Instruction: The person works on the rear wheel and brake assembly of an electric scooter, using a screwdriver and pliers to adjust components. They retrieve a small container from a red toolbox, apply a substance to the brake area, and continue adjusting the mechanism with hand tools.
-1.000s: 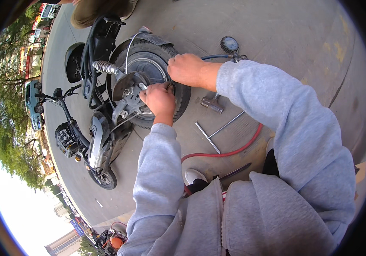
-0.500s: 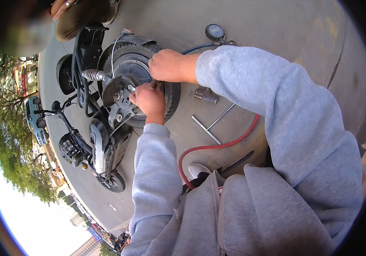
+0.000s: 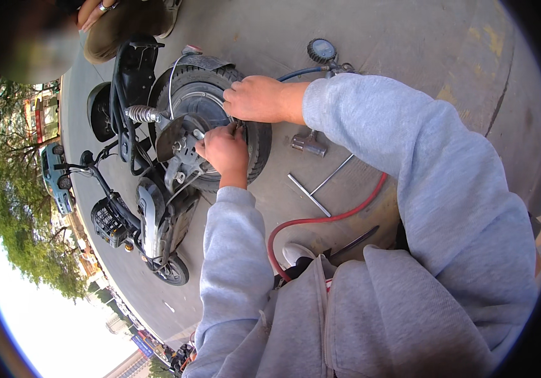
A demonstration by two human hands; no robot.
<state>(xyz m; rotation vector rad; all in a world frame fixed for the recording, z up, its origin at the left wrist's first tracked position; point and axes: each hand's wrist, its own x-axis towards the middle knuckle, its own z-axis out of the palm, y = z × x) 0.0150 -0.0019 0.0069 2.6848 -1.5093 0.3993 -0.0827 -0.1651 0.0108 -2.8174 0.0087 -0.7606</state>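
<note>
A black scooter [image 3: 147, 208] lies across the left of the view, its rear wheel [image 3: 195, 104] toward me. My right hand [image 3: 254, 97] reaches in from the right and its fingers curl over the top of the black tyre [image 3: 259, 148]. My left hand [image 3: 223, 151] comes up from below, with its fingers closed against the wheel rim where it meets the tyre, just under the right hand. Whatever small thing it may pinch there is hidden. Both arms wear grey sleeves.
On the concrete to the right of the wheel lie a T-handled wrench [image 3: 321, 186], a short metal tool [image 3: 308, 143], a red hose [image 3: 327, 219] and a round pressure gauge [image 3: 321, 50] on a blue hose. Another person's hand [image 3: 91, 11] and shoe [image 3: 125, 31] show at the top left.
Both hands stay on the wheel. My right hand has shifted a little along the tyre toward my left hand, and my head has moved, so the wheel sits higher in view.
</note>
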